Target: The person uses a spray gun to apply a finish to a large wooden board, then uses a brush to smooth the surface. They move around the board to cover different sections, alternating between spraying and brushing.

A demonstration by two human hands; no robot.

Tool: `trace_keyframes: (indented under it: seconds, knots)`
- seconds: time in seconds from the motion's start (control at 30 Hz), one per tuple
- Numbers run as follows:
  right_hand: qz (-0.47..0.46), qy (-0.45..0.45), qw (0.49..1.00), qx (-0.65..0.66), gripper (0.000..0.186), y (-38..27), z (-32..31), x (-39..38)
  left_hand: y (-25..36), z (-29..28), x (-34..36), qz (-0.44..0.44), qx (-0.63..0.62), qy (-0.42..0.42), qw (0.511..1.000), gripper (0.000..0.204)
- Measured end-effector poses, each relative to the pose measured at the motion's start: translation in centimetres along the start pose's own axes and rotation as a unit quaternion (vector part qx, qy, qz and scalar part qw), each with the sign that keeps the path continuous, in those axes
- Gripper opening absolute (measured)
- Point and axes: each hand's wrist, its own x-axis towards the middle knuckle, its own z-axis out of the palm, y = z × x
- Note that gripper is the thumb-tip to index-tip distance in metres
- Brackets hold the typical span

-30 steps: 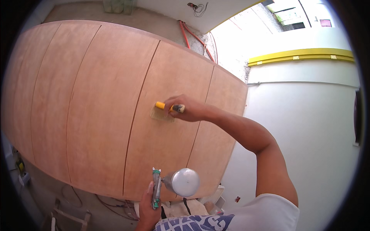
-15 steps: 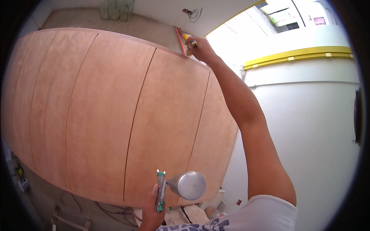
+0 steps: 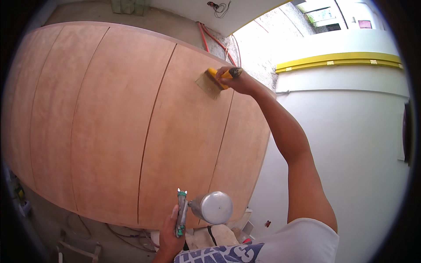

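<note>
My right hand grips a wide brush with a yellow handle; its pale bristles touch the upper part of a large light wooden panel, which is divided by several long dark grooves. At the bottom centre, my left hand is closed around a metal spray gun with green fittings and a round silver cup, held over the panel's near edge.
Orange hoses lie beyond the panel, near glass pieces and coiled wire. A white wall with a yellow rail stands right. More hoses and a wooden frame are on the floor below.
My right hand moved from the panel's middle up to its far edge, then came back down slightly onto the surface with the brush. My left hand with the spray gun has shifted only slightly.
</note>
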Motion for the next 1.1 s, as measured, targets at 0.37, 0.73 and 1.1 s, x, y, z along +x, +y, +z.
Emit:
trace_keyframes:
  seconds: [0.37, 0.73, 1.1]
  knots:
    - [-0.054, -0.231, 0.972, 0.004, 0.013, -3.1, 4.0, -4.4, -0.2, 2.7, -0.6, 0.045, 0.011, -0.029, 0.999, 0.068]
    - [-0.036, -0.085, 0.984, 0.155, 0.021, -2.1, -2.4, 4.5, -0.4, 5.1, -1.8, 0.056, -0.021, 0.031, 0.998, 0.062]
    - [-0.055, -0.114, 0.983, 0.132, 0.027, -5.7, 1.2, 6.1, -0.5, 6.5, -1.3, 0.09, -0.001, 0.033, 0.995, 0.059]
